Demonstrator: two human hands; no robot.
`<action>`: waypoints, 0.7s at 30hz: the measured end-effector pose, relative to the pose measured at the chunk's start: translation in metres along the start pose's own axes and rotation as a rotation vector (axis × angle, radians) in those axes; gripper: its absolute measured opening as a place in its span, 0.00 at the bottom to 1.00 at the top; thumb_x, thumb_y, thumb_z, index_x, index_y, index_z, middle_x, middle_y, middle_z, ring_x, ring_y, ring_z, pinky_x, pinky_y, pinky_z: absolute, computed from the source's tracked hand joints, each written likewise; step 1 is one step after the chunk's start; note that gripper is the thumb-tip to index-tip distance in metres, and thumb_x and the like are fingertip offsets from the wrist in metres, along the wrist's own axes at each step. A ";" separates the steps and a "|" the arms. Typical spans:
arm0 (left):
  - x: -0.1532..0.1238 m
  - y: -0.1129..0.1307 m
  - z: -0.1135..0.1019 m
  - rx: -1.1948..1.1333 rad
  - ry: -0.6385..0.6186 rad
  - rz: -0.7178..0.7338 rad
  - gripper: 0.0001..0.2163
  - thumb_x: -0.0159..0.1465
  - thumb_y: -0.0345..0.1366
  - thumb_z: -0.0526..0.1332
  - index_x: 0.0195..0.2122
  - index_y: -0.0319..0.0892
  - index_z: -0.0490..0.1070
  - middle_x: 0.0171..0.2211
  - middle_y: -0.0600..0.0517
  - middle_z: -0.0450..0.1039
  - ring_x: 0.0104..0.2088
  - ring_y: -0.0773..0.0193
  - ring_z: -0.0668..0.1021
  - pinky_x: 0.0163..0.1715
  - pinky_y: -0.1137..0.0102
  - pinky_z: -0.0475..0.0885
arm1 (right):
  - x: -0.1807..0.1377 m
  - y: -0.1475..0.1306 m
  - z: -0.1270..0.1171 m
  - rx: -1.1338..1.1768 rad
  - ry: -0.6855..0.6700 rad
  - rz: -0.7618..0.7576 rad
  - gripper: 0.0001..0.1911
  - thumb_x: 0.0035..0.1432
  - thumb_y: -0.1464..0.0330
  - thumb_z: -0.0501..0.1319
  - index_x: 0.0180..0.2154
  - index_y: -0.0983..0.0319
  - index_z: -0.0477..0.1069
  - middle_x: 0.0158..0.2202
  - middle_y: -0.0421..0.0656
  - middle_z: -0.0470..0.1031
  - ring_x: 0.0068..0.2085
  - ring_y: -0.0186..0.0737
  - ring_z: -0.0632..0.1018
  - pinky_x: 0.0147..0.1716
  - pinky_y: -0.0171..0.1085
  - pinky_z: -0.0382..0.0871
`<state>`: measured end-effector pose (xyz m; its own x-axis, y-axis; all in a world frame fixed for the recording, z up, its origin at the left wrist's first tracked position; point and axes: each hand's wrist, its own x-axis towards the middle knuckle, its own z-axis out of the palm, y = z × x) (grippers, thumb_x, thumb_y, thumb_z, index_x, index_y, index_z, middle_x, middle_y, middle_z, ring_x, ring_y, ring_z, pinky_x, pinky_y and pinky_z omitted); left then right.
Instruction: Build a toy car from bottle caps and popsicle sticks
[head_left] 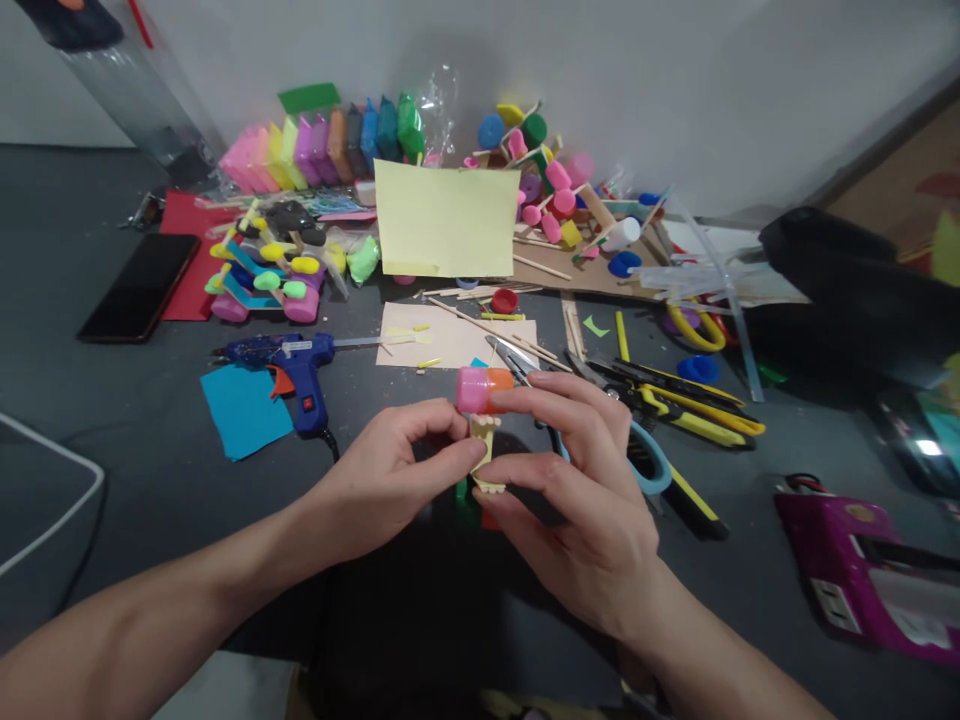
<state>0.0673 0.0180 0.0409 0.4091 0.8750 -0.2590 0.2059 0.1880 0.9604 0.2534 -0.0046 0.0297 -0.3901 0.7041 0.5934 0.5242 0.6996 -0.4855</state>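
Observation:
Both my hands meet at the middle of the dark table over a small craft piece. It has a pink and orange cap-like top (480,389) on a pale wooden stem (486,452). My left hand (390,470) pinches the stem between thumb and forefinger. My right hand (581,480) grips the same piece from the right, one finger lying along the cap and the thumb under the stem's base. A bit of green and red shows beneath the hands, partly hidden.
A blue glue gun (296,365) and blue paper square (241,408) lie left. Yellow paper (444,220), clay packs (322,145), coloured cap figures (262,275), a phone (139,287), scissors (645,455), yellow cutters (675,395) and a purple box (870,570) surround them.

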 end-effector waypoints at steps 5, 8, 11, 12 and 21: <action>0.002 -0.003 0.001 -0.044 -0.002 -0.025 0.12 0.65 0.39 0.59 0.26 0.40 0.68 0.26 0.57 0.64 0.30 0.69 0.66 0.31 0.74 0.62 | 0.000 -0.001 -0.001 -0.030 -0.003 -0.006 0.05 0.60 0.75 0.65 0.38 0.60 0.76 0.56 0.49 0.70 0.62 0.52 0.65 0.60 0.55 0.61; 0.003 -0.005 0.001 -0.136 -0.039 -0.072 0.12 0.65 0.41 0.61 0.28 0.39 0.71 0.27 0.56 0.67 0.30 0.69 0.68 0.32 0.74 0.63 | 0.000 0.000 -0.002 -0.056 -0.012 -0.021 0.05 0.60 0.74 0.65 0.38 0.60 0.76 0.57 0.49 0.69 0.62 0.52 0.65 0.61 0.55 0.60; 0.004 -0.007 0.001 -0.243 -0.102 -0.127 0.12 0.64 0.43 0.63 0.31 0.39 0.74 0.29 0.56 0.69 0.31 0.69 0.69 0.33 0.74 0.64 | 0.000 0.000 -0.002 -0.072 -0.029 -0.033 0.05 0.60 0.74 0.65 0.38 0.60 0.76 0.58 0.48 0.69 0.62 0.52 0.65 0.61 0.54 0.61; 0.004 -0.008 0.000 -0.269 -0.121 -0.142 0.12 0.64 0.43 0.63 0.32 0.39 0.74 0.29 0.56 0.69 0.31 0.69 0.69 0.33 0.74 0.63 | 0.000 0.000 -0.002 -0.075 -0.029 -0.038 0.05 0.59 0.74 0.65 0.38 0.60 0.76 0.58 0.48 0.69 0.61 0.52 0.65 0.60 0.54 0.61; 0.005 -0.006 -0.004 -0.169 -0.168 -0.166 0.14 0.66 0.44 0.60 0.28 0.39 0.73 0.29 0.55 0.67 0.31 0.67 0.68 0.34 0.71 0.62 | 0.001 0.001 -0.002 -0.069 -0.026 -0.044 0.06 0.60 0.73 0.65 0.40 0.58 0.75 0.57 0.48 0.71 0.60 0.53 0.68 0.57 0.57 0.65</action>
<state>0.0644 0.0229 0.0342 0.5270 0.7424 -0.4137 0.1368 0.4063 0.9034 0.2553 -0.0036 0.0313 -0.4328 0.6761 0.5963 0.5564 0.7208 -0.4134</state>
